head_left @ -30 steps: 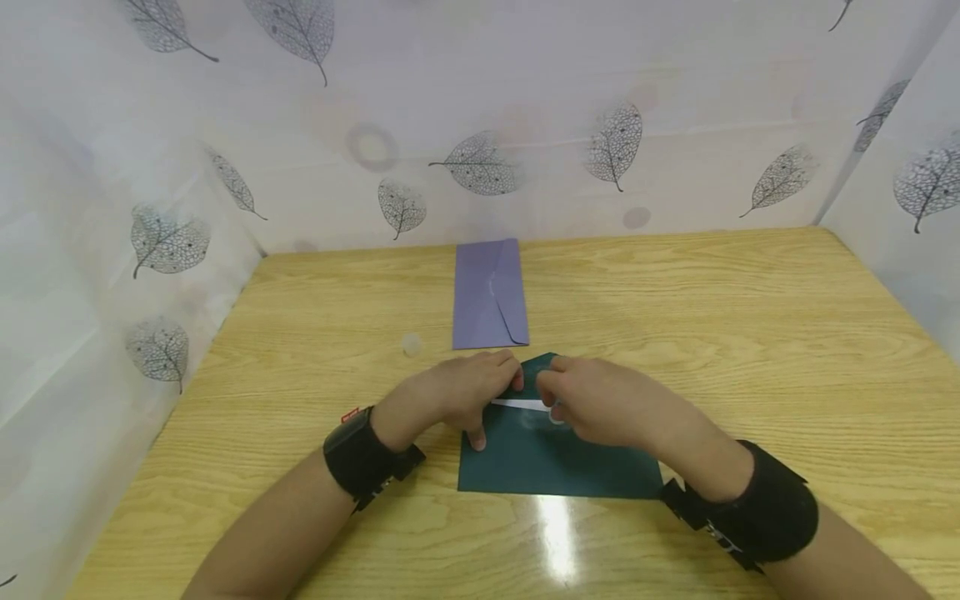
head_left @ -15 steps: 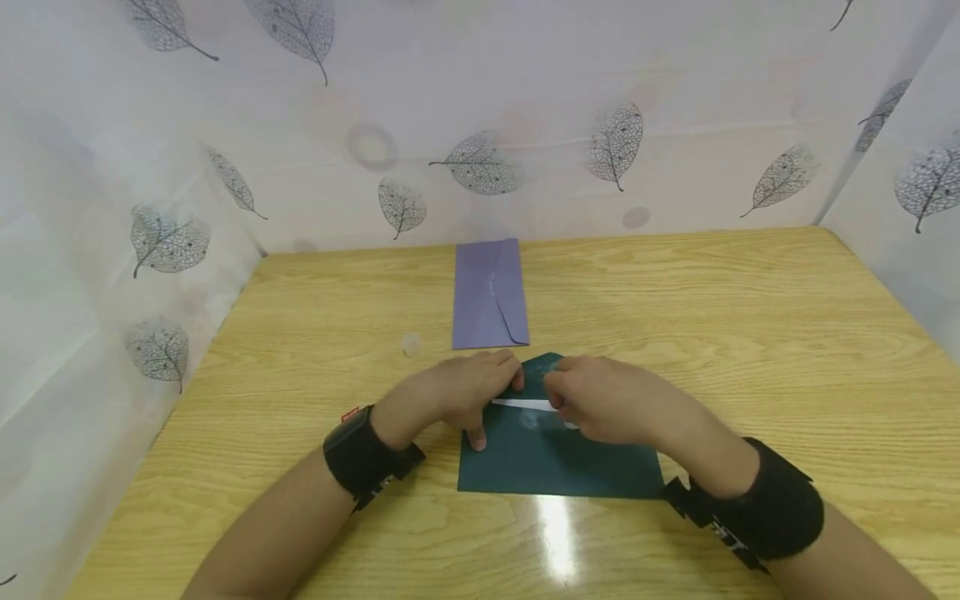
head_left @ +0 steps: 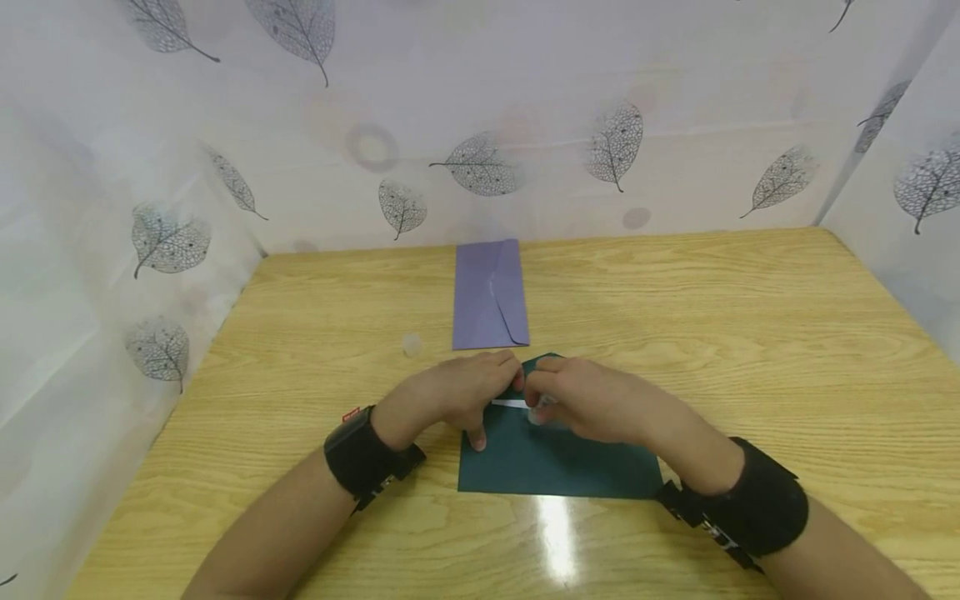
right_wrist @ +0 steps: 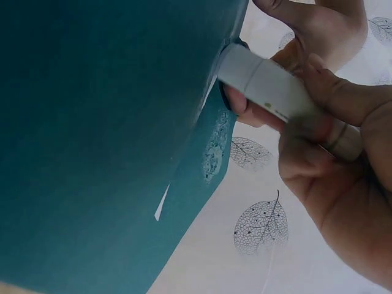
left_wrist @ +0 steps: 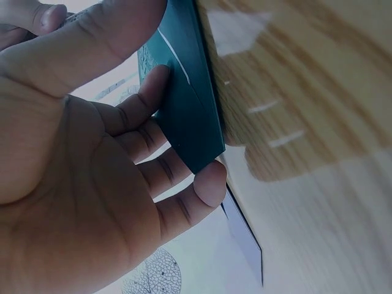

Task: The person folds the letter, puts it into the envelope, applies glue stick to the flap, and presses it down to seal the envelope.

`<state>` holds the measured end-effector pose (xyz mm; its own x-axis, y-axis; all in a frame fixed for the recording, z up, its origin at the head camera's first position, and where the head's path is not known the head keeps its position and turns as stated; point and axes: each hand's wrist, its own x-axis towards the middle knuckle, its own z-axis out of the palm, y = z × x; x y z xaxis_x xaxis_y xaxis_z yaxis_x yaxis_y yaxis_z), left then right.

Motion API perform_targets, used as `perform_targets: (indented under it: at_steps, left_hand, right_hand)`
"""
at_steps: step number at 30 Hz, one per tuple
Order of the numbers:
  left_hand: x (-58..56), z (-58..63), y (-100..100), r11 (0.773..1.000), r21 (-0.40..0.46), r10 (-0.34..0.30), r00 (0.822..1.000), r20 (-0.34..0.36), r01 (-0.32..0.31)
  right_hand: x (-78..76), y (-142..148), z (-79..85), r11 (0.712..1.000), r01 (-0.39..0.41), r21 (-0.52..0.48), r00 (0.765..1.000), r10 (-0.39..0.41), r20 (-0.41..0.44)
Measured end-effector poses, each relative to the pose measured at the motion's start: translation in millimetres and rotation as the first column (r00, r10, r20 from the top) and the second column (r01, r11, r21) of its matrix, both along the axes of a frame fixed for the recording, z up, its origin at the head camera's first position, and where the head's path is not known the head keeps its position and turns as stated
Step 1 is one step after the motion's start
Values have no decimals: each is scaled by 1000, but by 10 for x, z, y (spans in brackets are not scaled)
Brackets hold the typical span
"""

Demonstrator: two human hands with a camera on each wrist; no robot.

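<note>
A dark green envelope (head_left: 558,467) lies on the table with its flap folded out to the far side and a white strip showing along the opening. My left hand (head_left: 474,390) rests on its left part, thumb on the body and fingers at the flap's edge. In my right hand (head_left: 596,402) I grip a white glue stick (right_wrist: 260,79), its end against the flap beside the left fingers in the right wrist view. A whitish glue smear (right_wrist: 214,150) covers part of the flap. Most of the stick is hidden behind my fingers in the head view.
A purple envelope (head_left: 477,304) lies behind the green one. A small translucent round piece (head_left: 412,344) sits left of it on the wood-grain table (head_left: 712,317). Leaf-printed cloth (head_left: 525,100) hangs behind and at both sides.
My right hand shifts slightly right, then back left along the flap with the glue stick, ending nearer my left hand. The left hand and both envelopes stay put.
</note>
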<state>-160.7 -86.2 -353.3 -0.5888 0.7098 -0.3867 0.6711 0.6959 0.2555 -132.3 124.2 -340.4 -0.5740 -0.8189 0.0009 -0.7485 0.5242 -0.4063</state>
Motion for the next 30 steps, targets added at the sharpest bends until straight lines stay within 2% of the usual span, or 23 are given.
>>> perform_targets:
  at_steps: [5, 12, 18, 23, 27, 30]
  left_hand:
    - [-7, -2, -3, 1000, -6, -9, 1000, -1, 9]
    - [-4, 12, -2, 1000, -7, -9, 1000, -5, 9]
    - [1, 23, 9, 1000, -16, -6, 1000, -1, 6]
    - [5, 27, 23, 1000, -24, -11, 1000, -25, 10]
    - [12, 38, 20, 999, -18, -30, 998, -46, 29]
    - [2, 64, -12, 1000, 3, -24, 999, -38, 24]
  right_hand:
    - [-11, -14, -43, 998, -43, -50, 999, 42, -10]
    - [-11, -3, -56, 998, -36, -56, 999, 36, -1]
    - [-20, 60, 1, 992, -40, -118, 999, 38, -14]
    - [7, 80, 37, 986, -23, -163, 989, -2, -148]
    - [12, 86, 53, 968, 3, -251, 962, -72, -265]
    - [6, 94, 75, 947, 2, -322, 941, -110, -319]
